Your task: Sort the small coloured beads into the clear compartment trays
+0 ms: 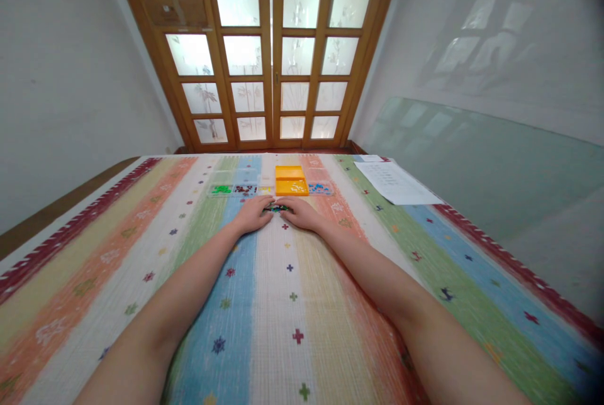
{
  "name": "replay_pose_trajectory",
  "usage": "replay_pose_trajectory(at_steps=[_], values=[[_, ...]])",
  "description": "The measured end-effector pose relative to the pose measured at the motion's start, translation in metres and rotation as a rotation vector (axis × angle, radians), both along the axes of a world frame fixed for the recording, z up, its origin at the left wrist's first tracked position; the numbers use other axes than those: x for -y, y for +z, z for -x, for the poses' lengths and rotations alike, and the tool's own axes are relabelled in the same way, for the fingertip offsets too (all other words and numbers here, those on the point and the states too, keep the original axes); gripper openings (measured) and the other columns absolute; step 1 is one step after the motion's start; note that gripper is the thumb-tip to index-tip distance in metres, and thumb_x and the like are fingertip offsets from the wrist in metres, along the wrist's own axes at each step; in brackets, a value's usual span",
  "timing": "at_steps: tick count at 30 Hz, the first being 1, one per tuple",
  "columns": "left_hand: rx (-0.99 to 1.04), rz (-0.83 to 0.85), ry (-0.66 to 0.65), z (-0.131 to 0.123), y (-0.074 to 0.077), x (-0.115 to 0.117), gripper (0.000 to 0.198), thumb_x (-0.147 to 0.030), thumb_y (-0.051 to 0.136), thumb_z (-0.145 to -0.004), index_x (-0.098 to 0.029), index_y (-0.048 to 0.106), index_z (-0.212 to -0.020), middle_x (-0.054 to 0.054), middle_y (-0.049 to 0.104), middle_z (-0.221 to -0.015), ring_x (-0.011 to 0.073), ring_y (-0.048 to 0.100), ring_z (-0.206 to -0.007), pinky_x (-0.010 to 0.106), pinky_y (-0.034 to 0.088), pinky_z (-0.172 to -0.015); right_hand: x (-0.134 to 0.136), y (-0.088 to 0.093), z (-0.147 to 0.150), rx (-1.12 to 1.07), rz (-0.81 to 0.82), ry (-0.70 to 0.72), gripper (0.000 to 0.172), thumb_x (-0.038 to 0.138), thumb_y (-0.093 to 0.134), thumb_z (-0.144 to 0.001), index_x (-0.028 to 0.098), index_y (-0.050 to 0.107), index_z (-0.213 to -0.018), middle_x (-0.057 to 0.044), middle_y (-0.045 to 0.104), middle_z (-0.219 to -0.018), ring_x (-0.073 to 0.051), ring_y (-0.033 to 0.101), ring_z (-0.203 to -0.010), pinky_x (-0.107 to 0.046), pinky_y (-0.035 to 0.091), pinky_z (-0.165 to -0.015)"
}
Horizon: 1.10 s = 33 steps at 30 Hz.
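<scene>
My left hand (253, 214) and my right hand (300, 213) meet near the middle of the table, fingers curled in. Between them is a small dark object (277, 208) with green and blue bits, gripped from either side. My fingers cover its ends, and it is too small to name exactly. Just beyond my hands stands an open orange box (291, 172) with white pieces (297, 186) in its near half. To its left, clear plastic boxes hold green pieces (221, 189), dark brown-red pieces (246, 190) and yellow pieces (266, 190). Blue pieces (319, 188) lie in a clear box on the right.
A striped, patterned cloth (278, 304) covers the table. Printed white paper (394, 182) lies at the far right, close to the cloth's edge. Behind the table are wooden doors (274, 90) with frosted panes. A pale green glass-like panel (472, 160) leans along the right wall.
</scene>
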<state>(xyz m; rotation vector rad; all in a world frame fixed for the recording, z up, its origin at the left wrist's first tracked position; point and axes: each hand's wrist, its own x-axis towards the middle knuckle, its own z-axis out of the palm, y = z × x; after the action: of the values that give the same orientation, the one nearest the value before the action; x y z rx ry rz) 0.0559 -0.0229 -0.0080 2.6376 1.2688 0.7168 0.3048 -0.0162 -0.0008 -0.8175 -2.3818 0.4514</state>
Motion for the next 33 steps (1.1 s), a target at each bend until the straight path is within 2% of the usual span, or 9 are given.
replay_pose_trajectory(at_steps=[4, 6, 10, 13, 18, 24, 26, 30, 33], values=[[-0.024, 0.042, 0.014, -0.003, 0.002, 0.002, 0.054, -0.033, 0.065, -0.092, -0.026, 0.06, -0.146, 0.012, 0.062, -0.15, 0.0321, 0.057, -0.137, 0.051, 0.044, -0.115, -0.004, -0.003, -0.001, 0.03, -0.039, -0.206, 0.028, 0.019, 0.059, -0.099, 0.021, 0.075, -0.122, -0.01, 0.075, -0.119, -0.024, 0.066, -0.112, -0.039, 0.05, -0.101], [-0.018, 0.036, -0.006, -0.003, 0.003, 0.001, 0.049, -0.034, 0.065, -0.092, -0.027, 0.064, -0.141, 0.011, 0.064, -0.146, 0.0314, 0.059, -0.134, 0.049, 0.045, -0.114, -0.004, -0.003, -0.003, 0.063, -0.067, -0.25, 0.025, 0.021, 0.059, -0.1, 0.02, 0.076, -0.12, -0.011, 0.073, -0.115, -0.024, 0.065, -0.109, -0.037, 0.049, -0.099], [0.012, 0.008, -0.06, -0.002, 0.005, -0.002, 0.033, -0.03, 0.063, -0.094, -0.026, 0.076, -0.124, 0.01, 0.071, -0.129, 0.0283, 0.065, -0.121, 0.045, 0.049, -0.108, -0.003, -0.001, -0.005, 0.164, -0.119, -0.191, 0.025, 0.033, 0.067, -0.1, 0.022, 0.076, -0.121, -0.01, 0.069, -0.112, -0.024, 0.062, -0.107, -0.036, 0.047, -0.096], [0.02, 0.001, -0.072, -0.003, 0.006, -0.002, 0.03, -0.028, 0.061, -0.095, -0.026, 0.078, -0.119, 0.009, 0.072, -0.118, 0.027, 0.066, -0.113, 0.043, 0.051, -0.104, -0.003, -0.001, -0.005, 0.201, -0.144, -0.173, 0.029, 0.038, 0.072, -0.098, 0.023, 0.076, -0.123, -0.01, 0.067, -0.112, -0.025, 0.061, -0.107, -0.036, 0.046, -0.095], [0.044, 0.014, -0.062, -0.005, 0.008, 0.0, 0.024, -0.026, 0.062, -0.094, -0.025, 0.08, -0.109, 0.009, 0.072, -0.111, 0.0266, 0.065, -0.109, 0.042, 0.052, -0.101, -0.006, -0.003, -0.004, 0.204, -0.126, -0.184, 0.02, 0.031, 0.064, -0.103, 0.023, 0.078, -0.114, -0.009, 0.068, -0.109, -0.024, 0.062, -0.104, -0.035, 0.046, -0.093], [0.042, 0.001, -0.011, -0.005, 0.008, 0.001, 0.023, -0.026, 0.057, -0.096, -0.023, 0.079, -0.105, 0.009, 0.071, -0.106, 0.026, 0.066, -0.106, 0.041, 0.053, -0.098, -0.003, -0.002, -0.003, 0.156, -0.122, -0.215, 0.022, 0.023, 0.062, -0.102, 0.021, 0.076, -0.118, -0.009, 0.07, -0.109, -0.022, 0.063, -0.104, -0.032, 0.047, -0.093], [0.04, -0.018, 0.014, -0.005, 0.008, 0.002, 0.025, -0.027, 0.057, -0.097, -0.022, 0.078, -0.111, 0.01, 0.071, -0.109, 0.0263, 0.065, -0.108, 0.042, 0.053, -0.099, -0.004, -0.002, -0.002, 0.132, -0.114, -0.259, 0.026, 0.019, 0.061, -0.1, 0.02, 0.075, -0.121, -0.01, 0.07, -0.113, -0.022, 0.064, -0.106, -0.032, 0.047, -0.094], [-0.021, -0.077, 0.0, -0.005, 0.005, 0.001, 0.039, -0.03, 0.062, -0.097, -0.021, 0.07, -0.134, 0.013, 0.067, -0.135, 0.029, 0.059, -0.127, 0.046, 0.046, -0.113, -0.008, -0.003, -0.006, 0.103, -0.079, -0.393, 0.028, 0.01, 0.053, -0.1, 0.018, 0.076, -0.114, -0.01, 0.071, -0.115, -0.02, 0.064, -0.106, -0.03, 0.046, -0.094], [-0.066, -0.057, -0.052, -0.006, 0.003, 0.001, 0.04, -0.029, 0.057, -0.099, -0.02, 0.07, -0.136, 0.012, 0.066, -0.142, 0.0287, 0.057, -0.134, 0.047, 0.043, -0.118, -0.013, -0.004, -0.011, 0.12, -0.044, -0.456, 0.025, 0.01, 0.053, -0.099, 0.017, 0.076, -0.106, -0.01, 0.073, -0.109, -0.02, 0.065, -0.101, -0.028, 0.046, -0.09]])
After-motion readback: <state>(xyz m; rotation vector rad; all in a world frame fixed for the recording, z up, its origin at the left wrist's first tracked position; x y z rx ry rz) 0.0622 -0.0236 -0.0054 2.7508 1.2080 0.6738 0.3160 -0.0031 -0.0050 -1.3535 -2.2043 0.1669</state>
